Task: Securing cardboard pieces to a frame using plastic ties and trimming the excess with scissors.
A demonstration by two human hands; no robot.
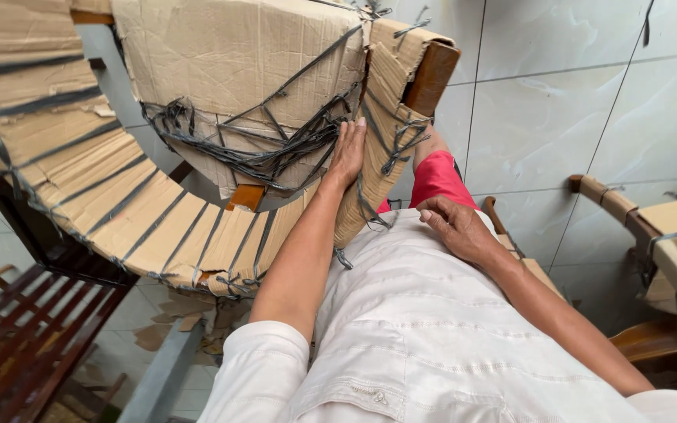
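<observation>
left hand pressed flat, fingers open, against curved brown cardboard wrapping bound with black plastic strapping. right hand resting loosely curled on white shirt, gripping nothing.

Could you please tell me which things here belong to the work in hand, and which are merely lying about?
In hand:
- cardboard wrap, which the left hand presses
- black straps binding it
- wooden chair arm under the wrap
- right hand, resting on the white shirt

Lying about:
- dark slatted chair
- second wrapped chair
- cardboard scraps on the floor
</observation>
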